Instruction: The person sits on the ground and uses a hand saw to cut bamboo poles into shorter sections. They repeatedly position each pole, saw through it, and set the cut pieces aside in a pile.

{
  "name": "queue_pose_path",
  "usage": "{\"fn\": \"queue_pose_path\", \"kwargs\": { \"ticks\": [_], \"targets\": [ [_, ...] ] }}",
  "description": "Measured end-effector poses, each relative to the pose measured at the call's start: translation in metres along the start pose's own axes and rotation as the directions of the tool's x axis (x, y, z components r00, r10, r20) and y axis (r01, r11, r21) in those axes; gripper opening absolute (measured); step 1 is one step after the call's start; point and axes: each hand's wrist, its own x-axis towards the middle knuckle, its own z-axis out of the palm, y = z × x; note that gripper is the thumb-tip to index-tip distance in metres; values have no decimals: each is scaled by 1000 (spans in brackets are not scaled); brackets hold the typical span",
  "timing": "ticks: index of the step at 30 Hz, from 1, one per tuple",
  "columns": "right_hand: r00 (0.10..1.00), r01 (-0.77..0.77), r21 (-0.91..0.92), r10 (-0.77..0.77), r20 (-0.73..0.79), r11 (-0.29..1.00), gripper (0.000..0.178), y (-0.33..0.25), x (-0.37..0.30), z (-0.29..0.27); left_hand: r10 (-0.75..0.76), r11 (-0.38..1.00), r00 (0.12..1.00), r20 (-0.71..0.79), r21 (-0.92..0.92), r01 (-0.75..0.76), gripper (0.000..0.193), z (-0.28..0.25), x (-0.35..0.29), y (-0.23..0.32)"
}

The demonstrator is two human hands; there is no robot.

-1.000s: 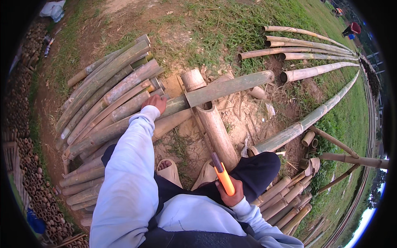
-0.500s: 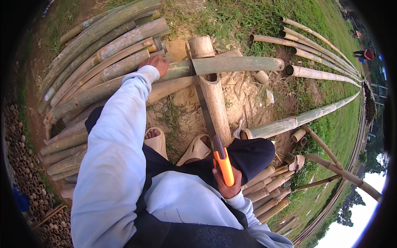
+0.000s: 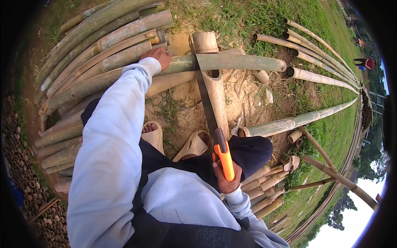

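The right hand (image 3: 227, 175) has its grip wrapped firmly round an orange-handled handsaw (image 3: 205, 99) that crosses a green bamboo pole (image 3: 240, 62) lying over a pale bamboo log (image 3: 217, 101), while the left hand (image 3: 159, 57) rests on the pole left of the saw, though how tightly its grip closes I cannot tell

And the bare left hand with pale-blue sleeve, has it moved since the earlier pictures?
No, not noticeably: against the tan bamboo log under the long green bamboo pole, the left hand keeps roughly its place; the camera view itself shifted.
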Motion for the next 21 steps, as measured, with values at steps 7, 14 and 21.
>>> {"fn": "queue_pose_path", "kwargs": {
  "ticks": [7,14,21],
  "targets": [
    [969,242,-25,-243,-45,970,14,-11,151,53,42,999,999,-1,-7,-42,56,-7,1,15],
    [996,90,28,-90,-6,996,19,16,70,29,48,999,998,-31,27,-47,56,-2,4,1],
    [983,185,-27,-185,8,982,26,-1,54,10,-12,1000,1000,-17,15,12,57,0,5,7]
  ]
}}
